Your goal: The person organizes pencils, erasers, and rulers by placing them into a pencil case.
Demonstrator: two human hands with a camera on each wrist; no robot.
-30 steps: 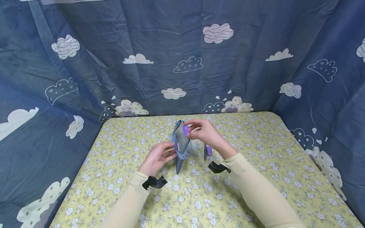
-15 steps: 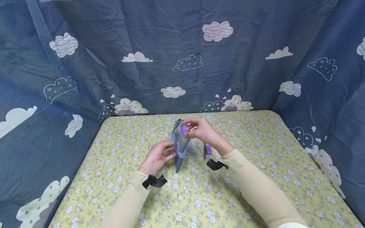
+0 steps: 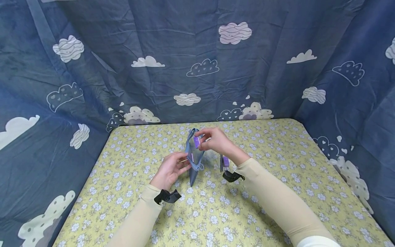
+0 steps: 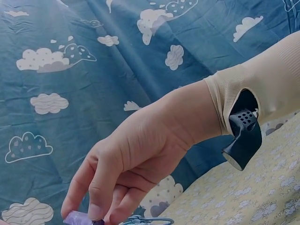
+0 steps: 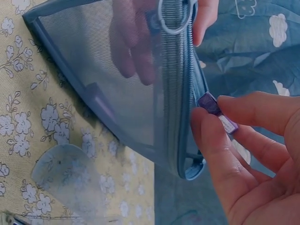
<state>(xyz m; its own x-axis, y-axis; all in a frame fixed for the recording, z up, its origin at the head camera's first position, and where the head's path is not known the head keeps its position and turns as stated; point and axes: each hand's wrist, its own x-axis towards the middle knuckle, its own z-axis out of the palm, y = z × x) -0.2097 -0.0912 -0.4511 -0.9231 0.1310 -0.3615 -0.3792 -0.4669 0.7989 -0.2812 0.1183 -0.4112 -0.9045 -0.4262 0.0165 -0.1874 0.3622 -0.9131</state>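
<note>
I can read no word, number or brand anywhere here — the small purple block (image 5: 209, 102) pinched in my right hand (image 5: 253, 154) does carry a white patch (image 5: 228, 124) with faint marks, but they sit too tiny and blurred for me to make out.

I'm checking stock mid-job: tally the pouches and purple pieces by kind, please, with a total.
Blue mesh zip pouch: 1
Small purple blocks: 2, one in the right hand (held purple block), one on the table (loose purple block)
Purple piece seen through the mesh: 1
Total: 4 visible
</note>
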